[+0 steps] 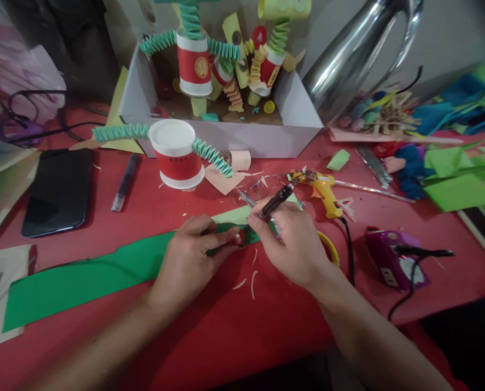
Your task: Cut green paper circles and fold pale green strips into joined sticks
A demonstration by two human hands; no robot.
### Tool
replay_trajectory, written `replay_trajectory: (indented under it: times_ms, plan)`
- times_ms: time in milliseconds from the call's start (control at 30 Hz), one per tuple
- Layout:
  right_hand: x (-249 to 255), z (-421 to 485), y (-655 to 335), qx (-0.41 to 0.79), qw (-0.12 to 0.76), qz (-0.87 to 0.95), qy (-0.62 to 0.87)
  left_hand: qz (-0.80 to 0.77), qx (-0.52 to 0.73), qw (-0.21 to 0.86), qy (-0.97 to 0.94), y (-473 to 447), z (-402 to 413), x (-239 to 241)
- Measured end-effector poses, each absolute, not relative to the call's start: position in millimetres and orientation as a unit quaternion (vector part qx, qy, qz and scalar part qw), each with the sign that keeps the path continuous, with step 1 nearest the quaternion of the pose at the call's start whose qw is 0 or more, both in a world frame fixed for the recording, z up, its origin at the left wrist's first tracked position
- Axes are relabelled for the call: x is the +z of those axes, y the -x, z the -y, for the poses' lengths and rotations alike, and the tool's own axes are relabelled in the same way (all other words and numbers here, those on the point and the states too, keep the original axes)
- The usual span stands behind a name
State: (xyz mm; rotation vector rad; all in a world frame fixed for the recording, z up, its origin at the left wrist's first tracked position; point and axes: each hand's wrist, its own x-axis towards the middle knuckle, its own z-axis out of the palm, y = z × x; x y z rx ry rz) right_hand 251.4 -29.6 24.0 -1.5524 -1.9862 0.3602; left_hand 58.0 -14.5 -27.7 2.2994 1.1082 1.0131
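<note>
A long strip of green paper (100, 274) lies across the red table, running under both hands. My left hand (193, 252) rests on the strip, its thumb and fingertips pinching a small round red piece (239, 237) against the paper. Beside it on the right, my right hand (293, 239) is closed around a black pen (277, 200), with the tip end down near the red piece. A pointed metal blade (246, 198) shows just past the right fingers; its rest is hidden. Light green paper (232, 215) lies behind the hands.
A paper cup with folded arms (173, 157) stands behind my left hand, before a white box (226, 138) of cup figures. At right are a yellow glue gun (326, 193), its cable, a purple socket box (393, 260) and a metal jug (352, 51). A phone (59, 190) lies left.
</note>
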Motion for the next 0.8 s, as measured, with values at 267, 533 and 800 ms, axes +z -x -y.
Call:
replay_trajectory:
  times_ms: [267,533,800]
  plan:
    - [44,53,-259,0.106,0.368,0.711,0.591,-0.398,0.333,0.196,-0.832,-54,16,-25]
    - [24,99,-251,0.104,0.463,0.704,0.528,-0.389,0.27,0.082,-0.877,-50,18,-16]
    - [19,87,-256,0.126,0.453,0.665,0.58,-0.372,0.239,0.05,-0.896,-49,21,-11]
